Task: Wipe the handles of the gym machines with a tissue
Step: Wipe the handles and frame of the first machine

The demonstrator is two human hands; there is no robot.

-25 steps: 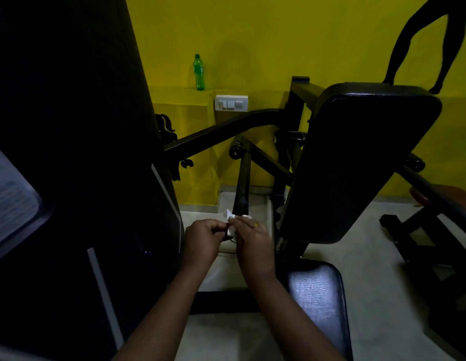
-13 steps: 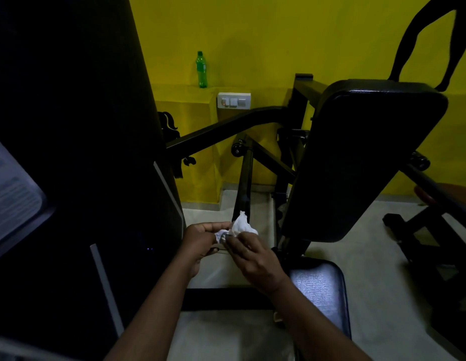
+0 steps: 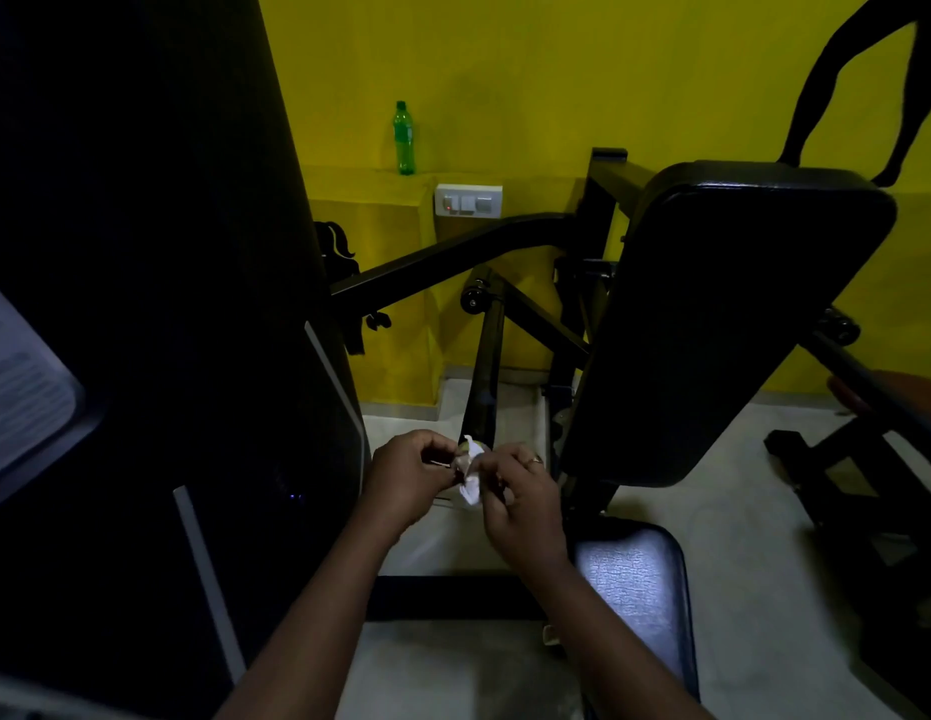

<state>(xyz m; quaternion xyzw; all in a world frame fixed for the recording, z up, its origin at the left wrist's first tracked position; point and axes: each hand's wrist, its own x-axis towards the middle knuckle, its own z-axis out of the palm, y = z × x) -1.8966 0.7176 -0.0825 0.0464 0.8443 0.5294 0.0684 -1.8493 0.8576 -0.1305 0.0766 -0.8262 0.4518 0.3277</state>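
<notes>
– Pinching the tissue (image 3: 469, 483) between them, left hand (image 3: 406, 478) and right hand (image 3: 525, 506) are bunching it at the near end of the handle (image 3: 485, 366).
– Why both hands?
– Judging they are refolding it for a clean wiping face. Both are clamping onto it; contact with the handle is not showing clearly.

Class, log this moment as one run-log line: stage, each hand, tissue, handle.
stage: handling tissue | left hand: pinches tissue | right hand: pinches tissue | machine handle: beyond the hands, contact with tissue unclear
</notes>
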